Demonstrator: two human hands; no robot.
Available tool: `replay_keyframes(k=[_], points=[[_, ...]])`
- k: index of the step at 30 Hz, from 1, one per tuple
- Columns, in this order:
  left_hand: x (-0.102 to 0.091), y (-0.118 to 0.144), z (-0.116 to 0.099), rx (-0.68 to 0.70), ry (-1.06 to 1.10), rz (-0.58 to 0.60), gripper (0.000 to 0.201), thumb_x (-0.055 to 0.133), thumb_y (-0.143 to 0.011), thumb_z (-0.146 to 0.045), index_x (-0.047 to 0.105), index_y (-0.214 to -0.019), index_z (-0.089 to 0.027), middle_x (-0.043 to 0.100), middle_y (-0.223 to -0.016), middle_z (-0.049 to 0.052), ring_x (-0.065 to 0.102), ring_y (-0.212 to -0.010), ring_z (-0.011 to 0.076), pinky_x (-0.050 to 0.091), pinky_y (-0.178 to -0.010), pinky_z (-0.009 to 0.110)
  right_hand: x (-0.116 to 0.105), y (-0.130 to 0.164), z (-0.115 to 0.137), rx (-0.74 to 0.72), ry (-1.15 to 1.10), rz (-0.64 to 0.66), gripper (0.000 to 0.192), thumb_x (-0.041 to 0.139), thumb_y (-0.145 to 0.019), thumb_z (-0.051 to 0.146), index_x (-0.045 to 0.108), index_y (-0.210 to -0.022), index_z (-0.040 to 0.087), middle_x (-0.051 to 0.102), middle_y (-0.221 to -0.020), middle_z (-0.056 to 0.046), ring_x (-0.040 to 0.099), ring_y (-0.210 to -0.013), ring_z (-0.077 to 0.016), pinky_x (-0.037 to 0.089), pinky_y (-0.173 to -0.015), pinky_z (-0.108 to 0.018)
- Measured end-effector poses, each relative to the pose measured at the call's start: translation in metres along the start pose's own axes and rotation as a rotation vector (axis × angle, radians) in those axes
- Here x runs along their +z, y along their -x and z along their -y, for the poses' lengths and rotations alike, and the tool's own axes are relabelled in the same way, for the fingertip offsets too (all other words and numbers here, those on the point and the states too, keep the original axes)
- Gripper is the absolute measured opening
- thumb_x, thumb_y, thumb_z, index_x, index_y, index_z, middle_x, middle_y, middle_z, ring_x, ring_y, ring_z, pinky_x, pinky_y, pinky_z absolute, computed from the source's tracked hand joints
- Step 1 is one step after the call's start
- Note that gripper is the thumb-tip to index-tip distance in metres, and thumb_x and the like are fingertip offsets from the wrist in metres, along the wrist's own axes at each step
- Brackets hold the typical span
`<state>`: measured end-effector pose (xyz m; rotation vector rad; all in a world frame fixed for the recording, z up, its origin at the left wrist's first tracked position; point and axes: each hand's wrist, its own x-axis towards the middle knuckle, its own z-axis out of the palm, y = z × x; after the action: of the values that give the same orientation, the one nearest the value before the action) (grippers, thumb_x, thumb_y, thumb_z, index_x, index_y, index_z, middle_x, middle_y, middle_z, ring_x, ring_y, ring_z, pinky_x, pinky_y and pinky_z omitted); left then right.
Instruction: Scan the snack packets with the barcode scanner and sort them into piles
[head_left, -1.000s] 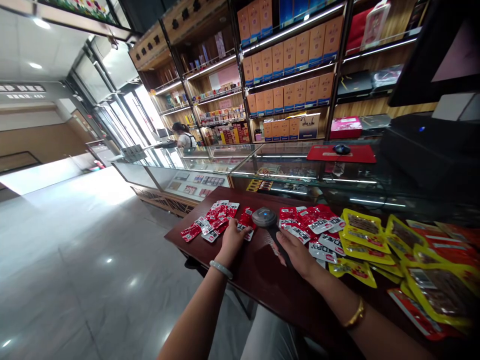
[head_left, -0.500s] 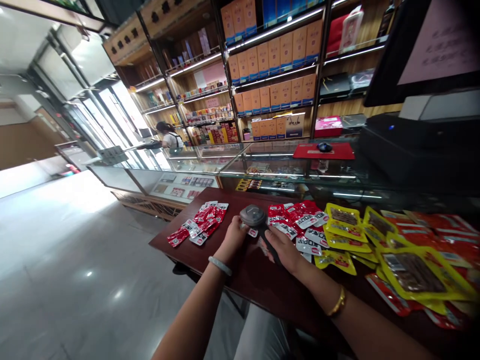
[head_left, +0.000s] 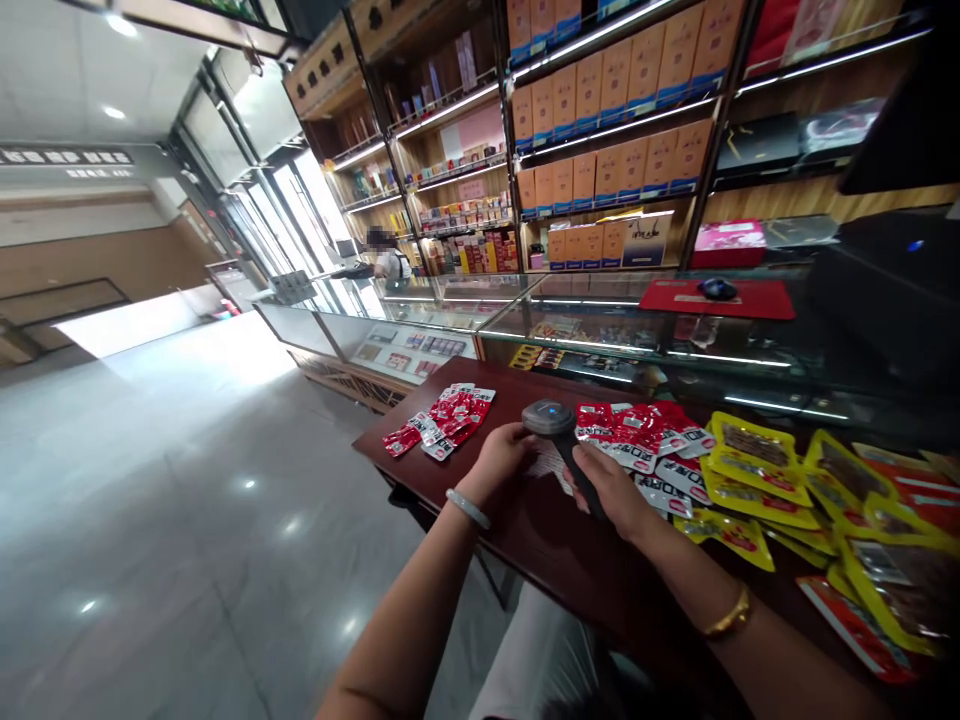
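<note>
My right hand (head_left: pixel 611 490) grips the black handle of a grey barcode scanner (head_left: pixel 549 417), whose head points down over the dark wooden table (head_left: pixel 525 545). My left hand (head_left: pixel 504 462) holds a small snack packet (head_left: pixel 545 466) just under the scanner head, pale side towards me. A loose pile of small red packets (head_left: pixel 450 420) lies to the left of my left hand. A second pile of red and white packets (head_left: pixel 645 432) lies right of the scanner, touching my right hand's far side.
Yellow snack bags (head_left: pixel 754 462) and larger red ones cover the table's right part. Behind it runs a glass display counter (head_left: pixel 600 325) with a red mat and a mouse (head_left: pixel 716 290). Shelves of boxes line the wall. Another person (head_left: pixel 390 262) stands far off.
My left hand lifted one small packet off the table by the left pile and brought it right, under the scanner head. My right hand kept the scanner almost still.
</note>
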<state>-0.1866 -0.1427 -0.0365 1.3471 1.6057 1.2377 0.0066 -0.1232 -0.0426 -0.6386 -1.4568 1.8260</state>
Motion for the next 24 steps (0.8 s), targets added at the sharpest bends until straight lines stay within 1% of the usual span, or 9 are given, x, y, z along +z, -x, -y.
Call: replay_keyframes(k=[2,6,7,9,11,13,15,21,24], points=[[-0.023,0.010,0.001,0.029,-0.150,-0.088,0.032,0.060,-0.084,-0.032,0.071,-0.108,-0.015,0.073,-0.103,0.009,0.066,-0.092,0.0213,0.051,-0.085,0.033,0.004,0.001,-0.004,0.032,-0.014,0.020,0.045,0.057,-0.082,0.066,0.049,-0.080,0.022,0.056,-0.062,0.004,0.044,-0.038,-0.0082,0.031,-0.037,-0.022],[-0.075,0.026,0.008,-0.013,-0.754,-0.453,0.036,0.056,-0.089,-0.035,0.065,-0.122,-0.022,0.065,-0.127,0.010,0.055,-0.122,0.0256,0.038,-0.106,0.039,0.014,0.002,-0.012,0.085,-0.026,0.058,0.045,0.059,-0.081,0.065,0.050,-0.080,0.022,0.055,-0.061,0.005,0.043,-0.037,-0.0075,0.031,-0.037,-0.021],[-0.087,0.029,0.011,-0.036,-0.892,-0.501,0.041,0.057,-0.089,-0.038,0.061,-0.126,-0.021,0.060,-0.134,0.012,0.049,-0.129,0.0270,0.034,-0.110,0.041,0.016,0.002,-0.014,0.088,-0.018,0.070,0.044,0.059,-0.081,0.065,0.050,-0.081,0.022,0.054,-0.061,0.005,0.043,-0.037,-0.0074,0.031,-0.037,-0.021],[-0.106,0.033,0.017,-0.090,-1.071,-0.476,0.056,0.060,-0.086,-0.044,0.053,-0.135,-0.017,0.052,-0.142,0.017,0.039,-0.138,0.0300,0.025,-0.115,0.045,0.022,0.003,-0.015,0.096,0.002,0.081,0.045,0.059,-0.080,0.066,0.052,-0.085,0.022,0.053,-0.060,0.006,0.042,-0.037,-0.0075,0.030,-0.036,-0.021],[-0.116,0.037,0.023,-0.140,-1.147,-0.359,0.066,0.061,-0.085,-0.048,0.046,-0.139,-0.014,0.049,-0.144,0.020,0.036,-0.140,0.0318,0.020,-0.116,0.049,0.026,0.005,-0.015,0.109,0.011,0.078,0.047,0.060,-0.078,0.067,0.053,-0.088,0.022,0.052,-0.060,0.006,0.041,-0.037,-0.0077,0.030,-0.036,-0.021],[-0.116,0.041,0.027,-0.152,-1.173,-0.269,0.064,0.060,-0.086,-0.047,0.044,-0.140,-0.015,0.049,-0.144,0.019,0.039,-0.139,0.0311,0.017,-0.116,0.051,0.028,0.007,-0.015,0.120,0.002,0.072,0.049,0.062,-0.076,0.068,0.053,-0.088,0.022,0.052,-0.060,0.006,0.042,-0.038,-0.0079,0.031,-0.037,-0.021],[-0.108,0.047,0.030,-0.124,-1.183,-0.239,0.059,0.058,-0.088,-0.045,0.045,-0.140,-0.019,0.049,-0.145,0.017,0.042,-0.137,0.0294,0.015,-0.117,0.051,0.028,0.008,-0.015,0.118,-0.005,0.066,0.049,0.062,-0.075,0.069,0.053,-0.084,0.022,0.053,-0.061,0.005,0.042,-0.039,-0.0079,0.031,-0.037,-0.021],[-0.070,0.061,0.030,0.021,-1.122,-0.233,0.052,0.059,-0.088,-0.034,0.050,-0.139,-0.026,0.057,-0.138,0.010,0.051,-0.128,0.0270,0.017,-0.118,0.048,0.021,0.008,-0.018,0.108,0.022,0.047,0.048,0.059,-0.077,0.070,0.050,-0.077,0.022,0.056,-0.062,0.004,0.045,-0.039,-0.0086,0.031,-0.038,-0.023],[-0.060,0.058,0.026,0.059,-1.072,-0.241,0.045,0.056,-0.090,-0.041,0.056,-0.132,-0.029,0.059,-0.136,0.008,0.051,-0.126,0.0278,0.020,-0.116,0.048,0.018,0.007,-0.017,0.086,0.018,0.056,0.047,0.059,-0.079,0.068,0.050,-0.078,0.022,0.055,-0.062,0.005,0.045,-0.039,-0.0081,0.031,-0.038,-0.022]])
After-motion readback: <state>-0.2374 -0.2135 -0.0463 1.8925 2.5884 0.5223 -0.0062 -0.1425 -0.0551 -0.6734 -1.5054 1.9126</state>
